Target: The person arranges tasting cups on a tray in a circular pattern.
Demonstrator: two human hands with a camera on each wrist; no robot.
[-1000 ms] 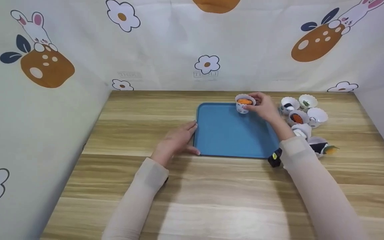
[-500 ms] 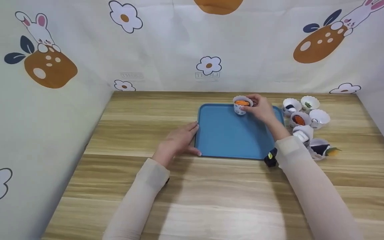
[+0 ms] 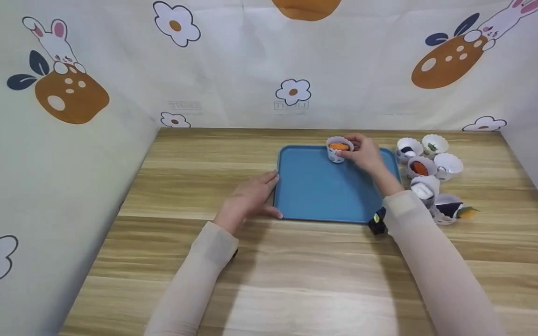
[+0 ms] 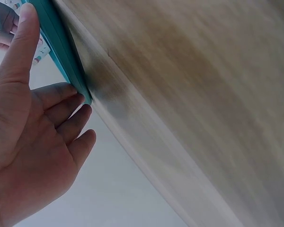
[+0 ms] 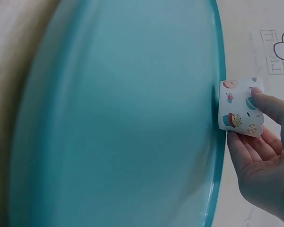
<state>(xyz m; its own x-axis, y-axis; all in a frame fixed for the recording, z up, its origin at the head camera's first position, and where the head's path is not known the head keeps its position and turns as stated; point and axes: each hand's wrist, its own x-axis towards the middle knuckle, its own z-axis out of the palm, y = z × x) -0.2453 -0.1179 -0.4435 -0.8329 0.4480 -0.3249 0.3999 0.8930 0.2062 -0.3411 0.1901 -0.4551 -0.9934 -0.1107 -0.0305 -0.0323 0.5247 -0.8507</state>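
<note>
A blue rectangular tray lies on the wooden table. At its far edge my right hand grips a white paper baking cup between thumb and fingers; an orange item shows inside. In the right wrist view the cup has cupcake prints, and my right hand holds it from the side. My left hand rests against the tray's left edge, with fingers and thumb spread. Its straight fingers touch the tray rim in the left wrist view.
Several white paper cups stand right of the tray. One holds a red-orange item, another a white piece. The nearest cup has a dark item and a yellow-orange piece poking out. A patterned cloth wall closes off the back.
The right hand has brought the cup slightly left and down onto the tray's far edge. The left hand keeps its place at the tray.
</note>
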